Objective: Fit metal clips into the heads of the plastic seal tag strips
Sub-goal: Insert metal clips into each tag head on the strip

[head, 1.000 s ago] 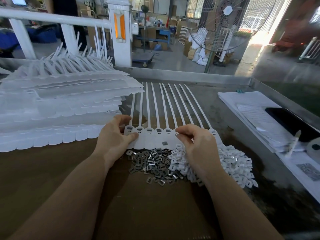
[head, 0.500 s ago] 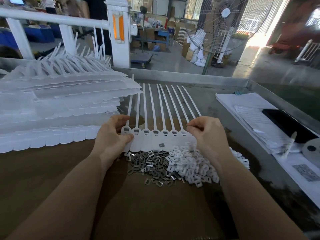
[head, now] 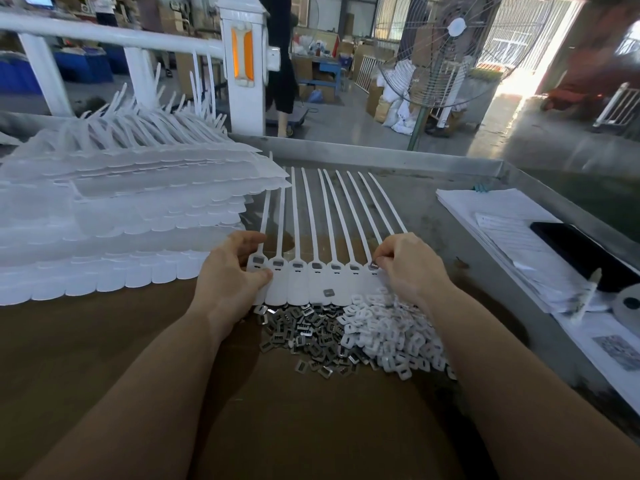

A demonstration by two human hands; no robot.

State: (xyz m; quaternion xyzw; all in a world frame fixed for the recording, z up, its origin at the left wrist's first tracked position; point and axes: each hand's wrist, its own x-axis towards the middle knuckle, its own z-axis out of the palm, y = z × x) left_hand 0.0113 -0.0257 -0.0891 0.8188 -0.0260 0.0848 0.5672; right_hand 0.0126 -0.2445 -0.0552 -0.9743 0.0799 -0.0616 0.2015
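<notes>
A joined row of white seal tag strips (head: 313,282) lies flat before me, tails pointing away, with metal clips seated in several heads. My left hand (head: 230,275) grips the row's left end, thumb on the leftmost tag. At the right end, my right hand (head: 408,268) pinches a metal clip (head: 373,265) against the head of a strip. One loose clip (head: 328,292) lies on a tag body. Nearer to me sits a heap of metal clips (head: 304,334), and white plastic caps (head: 391,334) are heaped beside it on the right.
A tall stack of white strip sheets (head: 121,216) fills the left of the table. Papers (head: 502,233), a black phone (head: 581,254) and a tape roll (head: 628,303) lie at the right. Brown cardboard (head: 277,410) covers the near surface. A fan (head: 446,50) and a person stand beyond the table.
My right hand has moved right along the row of heads and now pinches a clip at the right-end head. The left hand has kept its hold on the left end.
</notes>
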